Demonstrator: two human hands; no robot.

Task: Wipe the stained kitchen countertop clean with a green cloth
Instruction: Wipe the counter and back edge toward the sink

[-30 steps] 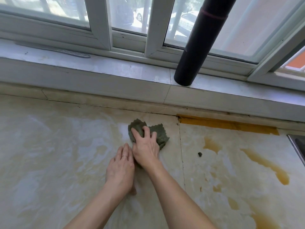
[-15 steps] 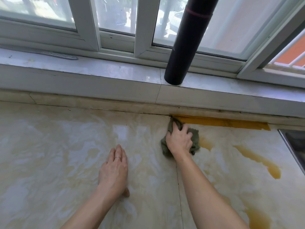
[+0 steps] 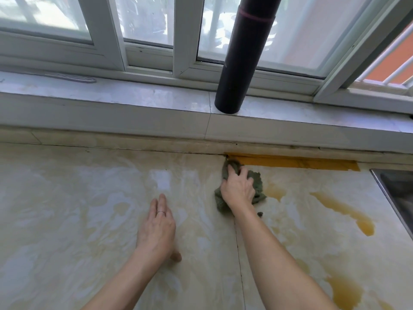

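The pale marble countertop (image 3: 78,209) fills the lower view. A crumpled green cloth (image 3: 257,184) lies on it near the back edge, at the left end of a thick yellow-brown stain strip (image 3: 295,163). My right hand (image 3: 238,189) presses down on the cloth with its fingers curled over the far part. My left hand (image 3: 157,229) rests flat on the counter to the left, fingers straight, a ring on one finger. More brown stains lie to the right: a long streak (image 3: 348,214) and a patch (image 3: 345,291) by my right forearm.
A raised white window sill (image 3: 111,95) runs along the back, with a black pipe (image 3: 243,54) standing on it. A grey flat object (image 3: 73,77) lies on the sill at left. A metal sink edge (image 3: 393,198) shows at the right. A small dark crumb (image 3: 260,213) sits near the cloth.
My right hand has slid the cloth from the middle of the counter rightward and back to the stain strip's left end. My left hand stayed flat on the counter.
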